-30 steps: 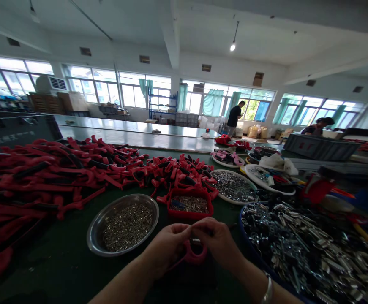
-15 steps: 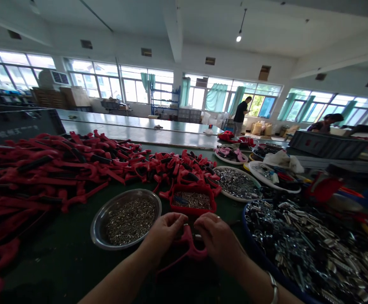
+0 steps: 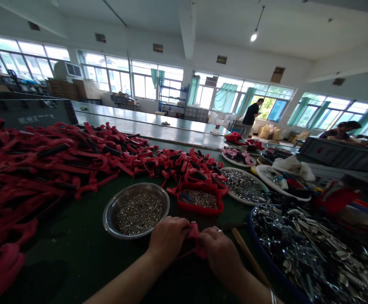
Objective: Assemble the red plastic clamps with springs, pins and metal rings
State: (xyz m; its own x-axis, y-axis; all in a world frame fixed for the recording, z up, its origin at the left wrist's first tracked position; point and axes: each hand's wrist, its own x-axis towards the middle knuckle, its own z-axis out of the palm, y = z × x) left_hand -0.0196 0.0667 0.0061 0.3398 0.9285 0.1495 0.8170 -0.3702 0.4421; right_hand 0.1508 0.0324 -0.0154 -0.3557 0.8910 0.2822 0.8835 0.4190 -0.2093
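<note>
In front of me my left hand (image 3: 170, 237) and my right hand (image 3: 221, 253) hold one red plastic handle piece (image 3: 195, 231) between them. My left fingers are closed on its left side, and my right fingers pinch its right side. A small light spot shows at its top end; its lower part is dark and partly hidden by the hands. Just beyond lie a steel bowl (image 3: 110, 226) of small metal pins and a red tray (image 3: 199, 211) of thin metal pins. To the right of my right hand is a tool with a wooden handle (image 3: 246, 250).
A large heap of red and black handle pieces (image 3: 53, 158) covers the left side. On the right stand a blue-rimmed basin (image 3: 260, 249) of metal parts and several round trays, among them a white one (image 3: 298, 196). Two people (image 3: 251, 116) are farther back.
The view has shifted, so things sit farther right. The red piece has turned between my hands, and both hands have closed in on it. The wooden handle now shows beside my right hand.
</note>
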